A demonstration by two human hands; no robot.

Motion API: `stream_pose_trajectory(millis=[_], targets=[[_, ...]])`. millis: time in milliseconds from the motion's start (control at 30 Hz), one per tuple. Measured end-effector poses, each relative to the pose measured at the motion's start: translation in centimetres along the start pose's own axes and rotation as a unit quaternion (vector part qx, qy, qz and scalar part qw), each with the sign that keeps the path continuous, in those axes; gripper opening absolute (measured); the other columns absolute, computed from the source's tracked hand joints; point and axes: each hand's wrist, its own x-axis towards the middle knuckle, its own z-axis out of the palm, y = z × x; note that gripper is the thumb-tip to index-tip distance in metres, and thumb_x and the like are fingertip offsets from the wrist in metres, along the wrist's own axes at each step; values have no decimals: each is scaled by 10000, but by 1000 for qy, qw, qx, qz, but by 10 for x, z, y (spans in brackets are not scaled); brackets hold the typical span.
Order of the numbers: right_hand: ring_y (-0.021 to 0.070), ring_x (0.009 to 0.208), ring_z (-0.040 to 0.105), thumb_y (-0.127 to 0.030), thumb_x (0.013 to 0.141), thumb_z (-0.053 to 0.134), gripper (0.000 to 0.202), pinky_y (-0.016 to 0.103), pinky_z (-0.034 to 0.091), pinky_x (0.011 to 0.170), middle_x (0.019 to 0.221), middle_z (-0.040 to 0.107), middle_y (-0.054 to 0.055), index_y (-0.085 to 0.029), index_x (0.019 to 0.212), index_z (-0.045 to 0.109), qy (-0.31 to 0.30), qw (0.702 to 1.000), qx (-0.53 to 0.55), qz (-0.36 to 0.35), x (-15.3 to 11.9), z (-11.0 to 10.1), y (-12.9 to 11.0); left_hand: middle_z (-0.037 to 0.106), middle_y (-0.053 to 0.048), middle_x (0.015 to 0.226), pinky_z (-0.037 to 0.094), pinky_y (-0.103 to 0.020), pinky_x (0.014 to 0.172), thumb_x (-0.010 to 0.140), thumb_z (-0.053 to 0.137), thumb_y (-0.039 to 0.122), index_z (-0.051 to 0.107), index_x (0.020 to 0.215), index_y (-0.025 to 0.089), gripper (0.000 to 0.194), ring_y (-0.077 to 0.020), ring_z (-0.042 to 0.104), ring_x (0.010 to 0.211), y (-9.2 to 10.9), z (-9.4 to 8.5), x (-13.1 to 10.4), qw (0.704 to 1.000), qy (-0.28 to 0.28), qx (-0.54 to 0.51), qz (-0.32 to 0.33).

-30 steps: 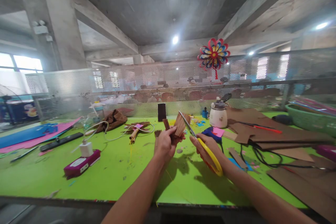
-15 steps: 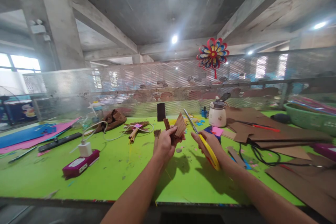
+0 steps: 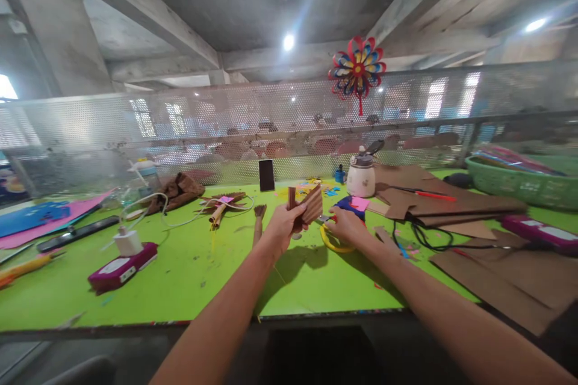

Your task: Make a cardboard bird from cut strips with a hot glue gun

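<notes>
My left hand (image 3: 280,230) is closed around a folded piece of brown corrugated cardboard (image 3: 312,204), whose ridged flap fans out to the right above the fingers. Close by on the right, my right hand (image 3: 348,227) grips a pair of scissors (image 3: 335,246) with yellow handles. One handle loop hangs below the palm, and a short bit of blade shows near the cardboard; I cannot tell whether the two touch. A brush (image 3: 259,219) lies on the green table (image 3: 189,280) just left of my left hand. Behind the right hand is a pink paper square (image 3: 360,204) on something dark blue.
At the back stand a phone (image 3: 266,175) and a white bottle (image 3: 361,177). Brown cardboard sheets (image 3: 510,283) and a green basket (image 3: 515,183) are on the right. A purple power block (image 3: 123,267), a star-shaped cardboard piece (image 3: 221,207) and colored sheets (image 3: 45,222) lie left.
The scissors have swung from blades pointing up to lower and more level, beside the cardboard. My right hand has come nearer the left one. The whole view has shifted somewhat.
</notes>
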Motion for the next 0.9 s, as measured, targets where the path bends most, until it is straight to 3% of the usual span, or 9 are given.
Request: stream_pose_trajectory(millis=[100, 200, 267, 333, 433, 567, 733, 900], targets=[[223, 798, 608, -306, 769, 508, 258, 286, 398, 686, 836, 678, 148, -123, 873, 656, 63, 998, 18, -18, 0, -9, -3, 587, -33, 575, 352, -186, 375, 620, 708, 254, 609, 691, 123, 179, -76, 471, 411, 0, 1, 0, 1000, 10, 25, 2], [184, 668, 575, -429, 819, 422, 380, 286, 421, 637, 711, 653, 102, -136, 692, 629, 92, 980, 176, -32, -2, -21, -10, 558, -19, 543, 315, -172, 367, 629, 700, 247, 613, 682, 125, 159, -66, 447, 408, -1, -1, 1, 998, 19, 52, 7], [162, 601, 551, -526, 814, 390, 452, 278, 437, 574, 670, 630, 69, -147, 690, 602, 30, 935, 353, -28, -5, -27, -16, 522, -1, 499, 268, -166, 354, 628, 699, 247, 614, 678, 124, 157, -53, 403, 378, -3, -2, 2, 997, 7, 73, 5], [147, 566, 538, -578, 794, 395, 473, 266, 437, 522, 645, 606, 44, -153, 718, 588, -43, 868, 494, -18, -8, -28, -20, 497, 11, 472, 228, -168, 348, 627, 702, 262, 614, 686, 127, 172, -46, 368, 356, -4, -2, 2, 996, -10, 91, -1], [119, 525, 509, -567, 745, 502, 429, 240, 409, 481, 601, 567, 15, -147, 720, 585, -88, 813, 575, -10, -12, -24, -20, 506, 3, 483, 219, -178, 355, 628, 701, 276, 614, 709, 129, 189, -52, 372, 362, -4, -2, 1, 994, -22, 105, 0], [86, 483, 468, -478, 649, 661, 360, 222, 375, 458, 581, 558, -3, -129, 703, 593, -96, 799, 594, -7, -12, -17, -16, 488, 8, 484, 213, -185, 368, 627, 694, 308, 604, 684, 122, 214, -47, 353, 370, -4, 0, 2, 993, -30, 113, 11], [59, 411, 404, -443, 613, 702, 337, 205, 309, 397, 496, 521, -24, -127, 626, 585, -75, 788, 611, 14, -8, -15, -12, 460, 39, 499, 220, -190, 390, 606, 695, 370, 596, 723, 122, 291, -46, 340, 396, -4, 0, 4, 983, -4, 170, 63], [81, 465, 483, -432, 606, 718, 328, 214, 347, 429, 595, 616, 24, -123, 682, 640, -112, 782, 613, 6, -9, -13, -12, 447, 37, 504, 229, -199, 432, 614, 658, 419, 574, 651, 113, 319, -54, 350, 445, -7, -1, 6, 979, -5, 187, 81]])
